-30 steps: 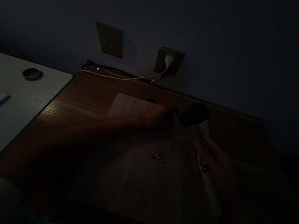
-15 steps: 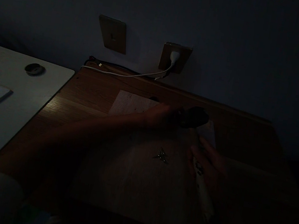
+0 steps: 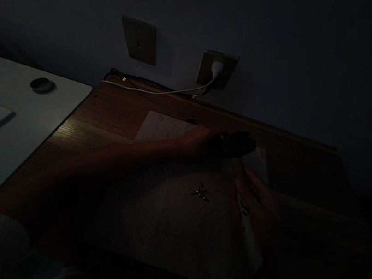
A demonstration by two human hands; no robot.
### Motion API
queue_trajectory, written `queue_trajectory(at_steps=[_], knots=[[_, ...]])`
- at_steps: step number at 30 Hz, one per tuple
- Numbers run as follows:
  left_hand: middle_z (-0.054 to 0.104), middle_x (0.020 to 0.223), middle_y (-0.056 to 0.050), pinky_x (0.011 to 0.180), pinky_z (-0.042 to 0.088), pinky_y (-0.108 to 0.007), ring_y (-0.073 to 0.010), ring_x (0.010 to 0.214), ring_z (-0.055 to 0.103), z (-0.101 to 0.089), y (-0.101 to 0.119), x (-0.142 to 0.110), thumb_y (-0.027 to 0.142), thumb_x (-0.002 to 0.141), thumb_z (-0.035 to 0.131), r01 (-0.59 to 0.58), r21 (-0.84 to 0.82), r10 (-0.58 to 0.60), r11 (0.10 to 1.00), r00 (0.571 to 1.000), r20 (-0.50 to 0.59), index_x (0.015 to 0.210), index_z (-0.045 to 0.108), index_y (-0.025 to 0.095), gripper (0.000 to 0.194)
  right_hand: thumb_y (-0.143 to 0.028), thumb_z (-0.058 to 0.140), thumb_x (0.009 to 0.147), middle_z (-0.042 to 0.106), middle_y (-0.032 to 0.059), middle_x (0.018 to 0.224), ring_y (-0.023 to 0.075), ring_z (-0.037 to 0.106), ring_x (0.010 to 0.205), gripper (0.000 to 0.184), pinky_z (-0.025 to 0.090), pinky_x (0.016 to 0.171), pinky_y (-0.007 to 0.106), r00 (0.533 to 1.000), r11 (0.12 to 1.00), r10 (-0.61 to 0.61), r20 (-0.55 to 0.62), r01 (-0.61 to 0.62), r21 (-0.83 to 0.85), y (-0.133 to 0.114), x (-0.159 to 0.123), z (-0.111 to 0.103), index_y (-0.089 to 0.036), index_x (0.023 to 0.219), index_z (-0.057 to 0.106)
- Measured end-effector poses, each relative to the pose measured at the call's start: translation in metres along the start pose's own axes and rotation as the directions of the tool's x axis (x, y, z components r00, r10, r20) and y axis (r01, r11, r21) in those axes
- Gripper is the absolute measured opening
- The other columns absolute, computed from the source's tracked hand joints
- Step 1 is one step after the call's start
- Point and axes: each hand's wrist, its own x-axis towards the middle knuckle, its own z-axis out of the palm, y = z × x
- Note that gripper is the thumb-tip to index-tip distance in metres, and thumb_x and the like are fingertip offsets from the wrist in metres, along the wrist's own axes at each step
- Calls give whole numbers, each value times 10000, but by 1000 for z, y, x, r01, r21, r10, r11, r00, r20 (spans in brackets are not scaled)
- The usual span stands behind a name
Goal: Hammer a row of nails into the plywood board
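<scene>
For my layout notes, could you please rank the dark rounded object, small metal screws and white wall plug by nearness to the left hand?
1. Dark rounded object, at the left fingers.
2. Small metal screws, below, on pale sheet.
3. White wall plug, above.

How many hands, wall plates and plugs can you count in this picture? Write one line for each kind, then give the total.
Hands: 2 (left hand, right hand)
Wall plates: 2 (left plate, right plate)
Plugs: 1 (white plug)
Total: 5
</scene>
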Motion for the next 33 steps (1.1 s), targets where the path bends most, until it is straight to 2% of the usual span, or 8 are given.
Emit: queue_trajectory(at_steps=[5, 11, 21, 23, 26, 28, 31, 33], knots=[[806, 1165, -110, 903, 578, -337, -250, 1041, 772, 0, -1, 0, 161, 862, 719, 18, 4, -18, 1000, 999, -39, 1297, 691, 159, 436, -556, 727, 920, 629, -17, 666, 161, 527, 512, 336, 406, 467, 295, 1000, 1000, -14, 2, 14, 17, 1, -1, 2, -272, 1097, 758], [808, 1118, -92, 883, 569, -313, -242, 1020, 771, -4, 1, 1, 138, 858, 706, 26, 13, -26, 1000, 1000, -2, 1337, 679, 165, 480, -553, 747, 908, 675, 4, 750, 184, 599, 610, 338, 449, 531, 307, 999, 999, -41, -28, 41, 2, 5, 0, 2, -270, 1092, 763], [789, 1220, -114, 948, 568, -346, -247, 1100, 750, -2, -5, 2, 135, 848, 726, -21, -9, 21, 1000, 1000, 10, 1302, 687, 168, 457, -572, 728, 911, 595, -30, 652, 149, 527, 503, 311, 414, 472, 290, 999, 999, -22, 33, 21, 33, 1, 0, 5, -263, 910, 687], [791, 1178, -104, 912, 561, -324, -225, 1039, 747, -14, 0, 6, 131, 850, 720, -29, -2, 29, 1000, 998, 52, 1255, 706, 153, 406, -562, 743, 898, 625, -18, 677, 155, 554, 536, 305, 434, 491, 291, 1000, 999, -14, 6, 14, 37, 1, 0, 4, -262, 920, 692], [781, 1073, -86, 817, 525, -288, -186, 916, 717, -45, 15, 6, 118, 865, 676, -28, 56, 22, 998, 994, 104, 1157, 728, 136, 297, -548, 744, 905, 610, -32, 638, 144, 534, 504, 296, 416, 470, 278, 1000, 997, 10, -10, -9, 79, 4, -1, 3, -261, 955, 692], [769, 1017, -64, 778, 491, -276, -165, 855, 687, -70, 27, -3, 121, 873, 660, -44, 111, 20, 993, 977, 210, 1096, 732, 153, 237, -551, 738, 911, 580, -46, 598, 130, 507, 464, 300, 384, 440, 264, 1000, 994, 24, -11, -23, 104, 6, -1, 2, -258, 950, 684], [755, 946, -17, 729, 448, -268, -154, 790, 653, -101, 43, -31, 261, 887, 746, -42, 224, -74, 974, 872, 483, 1049, 728, 198, 175, -564, 750, 893, 565, -50, 563, 117, 485, 432, 324, 350, 408, 247, 999, 992, 39, -28, -35, 122, 7, -1, 2, -251, 898, 667], [752, 977, -6, 729, 435, -261, -157, 819, 650, -114, 46, -53, 319, 879, 794, -30, 299, -146, 954, 822, 550, 1059, 726, 222, 215, -575, 755, 881, 550, -53, 537, 113, 468, 412, 341, 338, 390, 239, 998, 988, 55, -36, -50, 146, 6, -2, 3, -251, 866, 652]])
